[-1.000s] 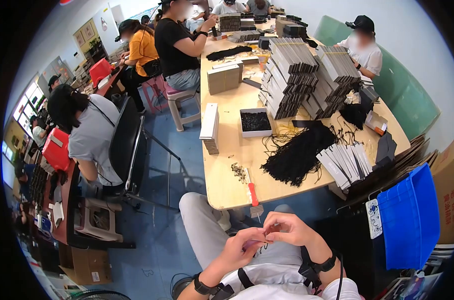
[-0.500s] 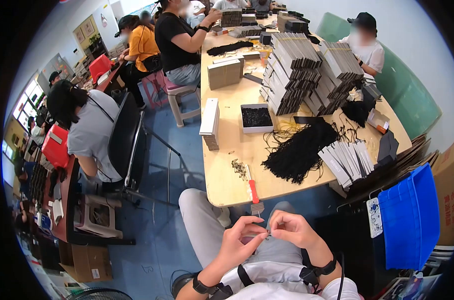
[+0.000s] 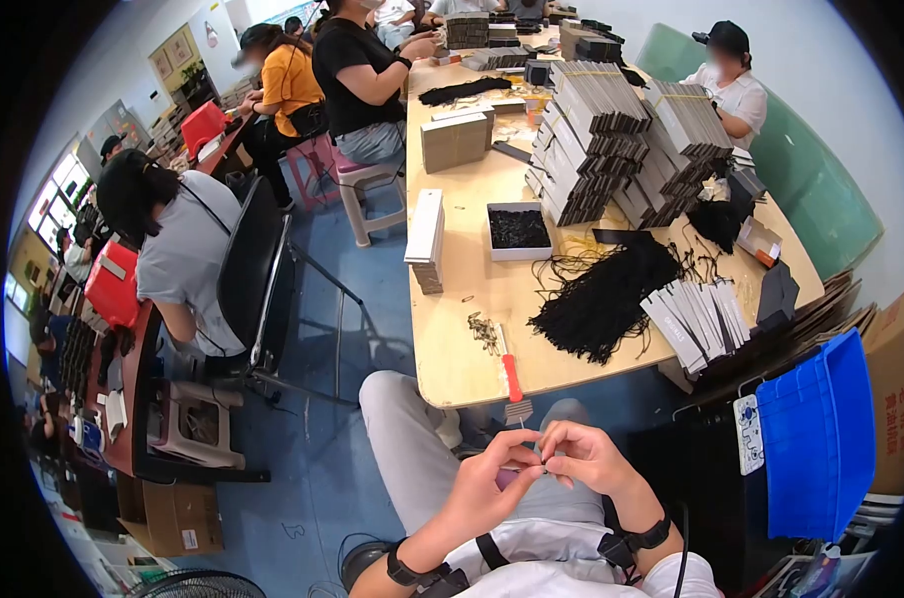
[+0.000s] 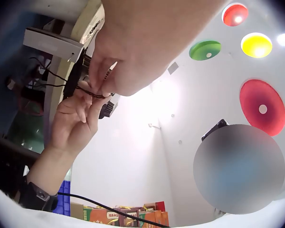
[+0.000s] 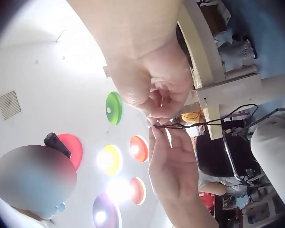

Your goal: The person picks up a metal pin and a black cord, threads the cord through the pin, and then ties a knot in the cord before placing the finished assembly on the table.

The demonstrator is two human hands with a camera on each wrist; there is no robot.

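Observation:
Fingertips meeting above the lap, the left hand point(image 3: 488, 485) and right hand point(image 3: 591, 460) pinch a thin dark cord between them. In the right wrist view the cord point(image 5: 199, 124) trails away from the pinched spot in loose strands, with the right hand point(image 5: 154, 78) on one side and the left hand point(image 5: 175, 173) on the other. The left wrist view shows the cord point(image 4: 54, 76) hanging out past the right hand's fingers. A small brass-coloured piece shows in the right hand's curled fingers. The fingers hide the cord's pinched part.
On the table point(image 3: 462, 369) lie a red-handled tool point(image 3: 512, 377), small metal pieces point(image 3: 485, 332), black cords point(image 3: 606, 299), a box of black pieces point(image 3: 519, 231), white strips point(image 3: 693, 319) and tall stacks point(image 3: 597, 140). A blue bin point(image 3: 821, 439) stands at the right. Several people sit around.
The hands have stayed above the lap while their fingers shifted; the left fingers opened wider, then drew back toward the right fingertips. The table appears slightly shifted right in the head view.

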